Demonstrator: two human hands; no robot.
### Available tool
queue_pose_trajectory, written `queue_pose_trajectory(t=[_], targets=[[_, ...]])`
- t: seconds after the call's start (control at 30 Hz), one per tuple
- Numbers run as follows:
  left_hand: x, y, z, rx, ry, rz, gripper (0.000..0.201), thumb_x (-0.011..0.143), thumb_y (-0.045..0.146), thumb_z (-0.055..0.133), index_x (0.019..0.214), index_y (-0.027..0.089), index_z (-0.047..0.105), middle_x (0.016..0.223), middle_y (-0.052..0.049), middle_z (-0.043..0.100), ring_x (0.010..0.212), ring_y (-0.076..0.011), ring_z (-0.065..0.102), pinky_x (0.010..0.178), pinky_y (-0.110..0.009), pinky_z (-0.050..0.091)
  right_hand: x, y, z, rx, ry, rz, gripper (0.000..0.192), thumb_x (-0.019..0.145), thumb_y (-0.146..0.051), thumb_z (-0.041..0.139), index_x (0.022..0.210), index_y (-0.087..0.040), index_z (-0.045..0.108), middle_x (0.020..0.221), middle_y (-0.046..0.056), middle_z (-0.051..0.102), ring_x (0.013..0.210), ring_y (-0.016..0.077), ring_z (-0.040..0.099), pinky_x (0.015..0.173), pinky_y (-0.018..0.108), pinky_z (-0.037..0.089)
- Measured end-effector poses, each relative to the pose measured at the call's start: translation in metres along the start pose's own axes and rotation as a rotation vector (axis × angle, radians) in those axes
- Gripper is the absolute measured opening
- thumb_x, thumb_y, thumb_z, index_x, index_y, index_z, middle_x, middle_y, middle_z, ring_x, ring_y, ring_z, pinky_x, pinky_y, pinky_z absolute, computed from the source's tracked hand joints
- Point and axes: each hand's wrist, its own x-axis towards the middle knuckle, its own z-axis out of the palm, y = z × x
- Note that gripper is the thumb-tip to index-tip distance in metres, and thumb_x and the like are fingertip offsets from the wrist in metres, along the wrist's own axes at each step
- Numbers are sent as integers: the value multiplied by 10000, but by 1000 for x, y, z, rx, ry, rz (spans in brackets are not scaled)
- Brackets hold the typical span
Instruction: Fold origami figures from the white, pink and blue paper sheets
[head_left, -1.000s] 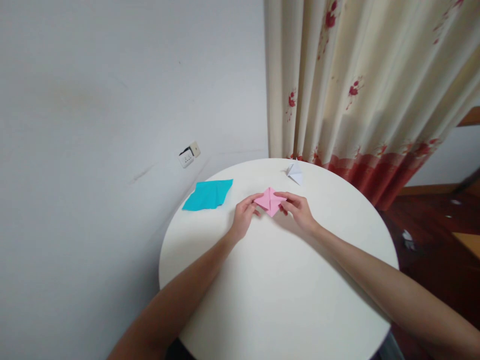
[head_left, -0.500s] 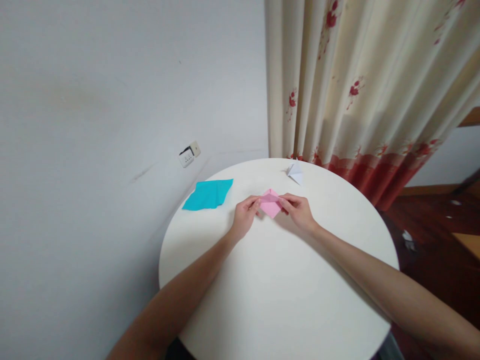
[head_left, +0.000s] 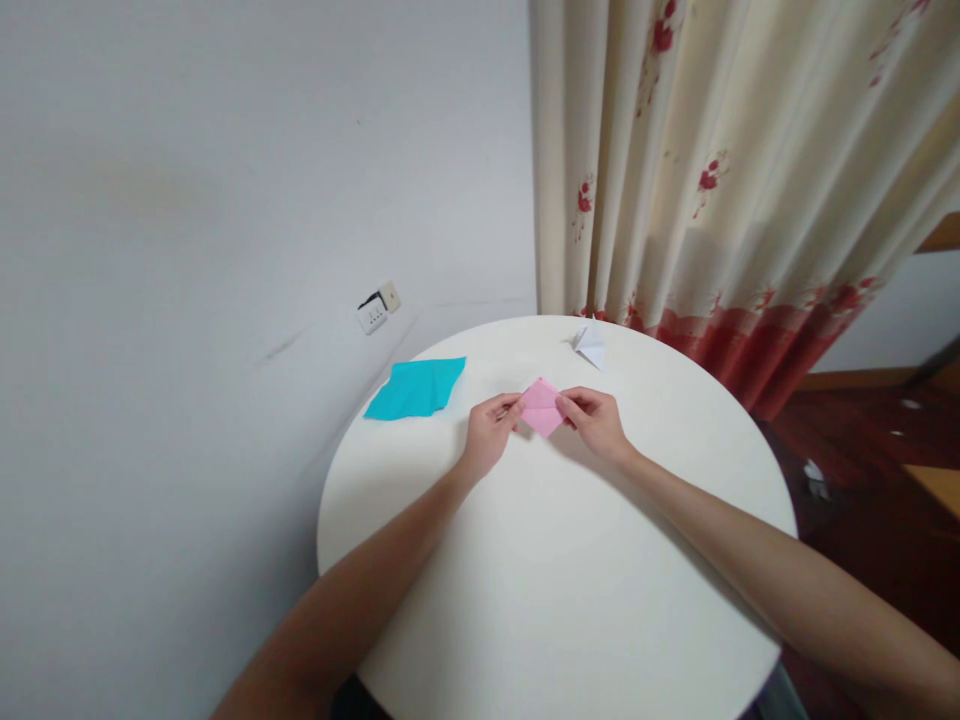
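A small folded piece of pink paper (head_left: 541, 412), shaped like a diamond with a crease across its middle, is held between both hands above the table. My left hand (head_left: 490, 428) pinches its left corner between thumb and fingers. On the other side, my right hand (head_left: 596, 418) grips the right corner in the same way. A creased sheet of turquoise paper (head_left: 418, 389) lies to the left of my left hand. Beyond my right hand sits a folded white paper piece (head_left: 590, 346), near the table's far edge.
The round white table (head_left: 555, 570) stands close to a pale wall (head_left: 225, 200) with a power socket (head_left: 372, 315). A flowered curtain (head_left: 720, 200) hangs behind its far right edge. Something whitish (head_left: 816, 478) lies on the dark floor at the right.
The upper part of the pink paper, which was peaked with an opening under it, now looks flatter against the rest. Both hands have kept their hold and hardly moved.
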Motion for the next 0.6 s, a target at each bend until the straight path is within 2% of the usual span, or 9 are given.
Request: queue_pose_trajectory(t=[0.13,0.3,0.5,0.6], targets=[[0,-3,0,-16,-7,4,344,804,426,688,1009,150,715,899,-78,716,706,-141,620,547,-221,475,0,1,1,13,6,4,283,787,-424,675,852,-149,694,621,-2,599,527,110,483,490,242,378],[0,-2,0,-56,-25,7,383,811,399,682,1113,165,662,785,-27,665,674,-123,611,544,-202,475,-1,-1,3,22,12,-9,299,793,-382,657,983,-153,686,578,-40,525,510,101,453,478,230,374],[-2,5,1,2,-14,-4,288,800,386,683,962,153,729,861,-71,705,688,-138,620,546,-218,459,-3,-4,2,-35,-3,-14,272,808,-391,625,907,-155,717,639,10,615,548,119,503,504,248,410],[-2,6,2,22,-14,-10,286,802,383,679,965,156,744,882,-77,722,679,-137,614,545,-222,447,-2,-3,1,-39,9,1,272,802,-387,634,901,-151,723,642,17,630,547,120,512,508,249,416]])
